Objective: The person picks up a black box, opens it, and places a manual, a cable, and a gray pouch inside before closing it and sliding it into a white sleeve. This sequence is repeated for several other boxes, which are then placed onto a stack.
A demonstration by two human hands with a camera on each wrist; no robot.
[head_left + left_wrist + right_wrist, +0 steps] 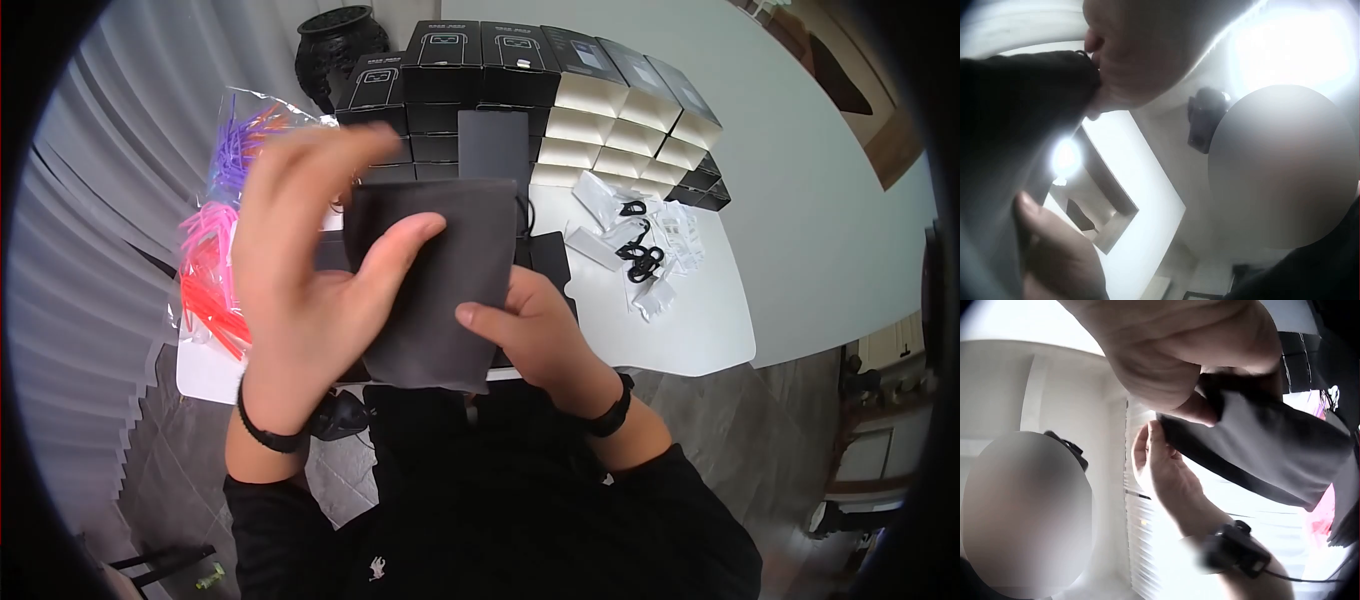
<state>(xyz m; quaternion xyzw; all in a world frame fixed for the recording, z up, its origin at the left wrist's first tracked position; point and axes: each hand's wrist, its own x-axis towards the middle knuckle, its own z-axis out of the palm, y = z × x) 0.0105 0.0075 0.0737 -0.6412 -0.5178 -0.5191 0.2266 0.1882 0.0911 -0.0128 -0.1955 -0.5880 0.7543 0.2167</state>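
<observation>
A black cloth pouch [425, 300] is held up in front of the body, above the table's near side. My right hand [535, 325] pinches its right edge, thumb on the near face and fingers behind. My left hand [310, 260], blurred, has its fingers spread past the pouch's upper left corner, while the thumb lies across the near face. The right wrist view shows the pouch [1260, 444] hanging from the right hand [1197, 350], with the left hand [1166, 465] by its edge. In the left wrist view the pouch [1016, 137] is a dark shape at left.
Stacked black boxes [440, 85] stand at the back, beside open-ended boxes with white insides [580, 125]. On the right lie black cables [645, 260] and white packets [680, 235]. Bags of purple [235, 150] and pink-red strips [210, 290] are at left. A dark flat box [493, 145] rises behind the pouch.
</observation>
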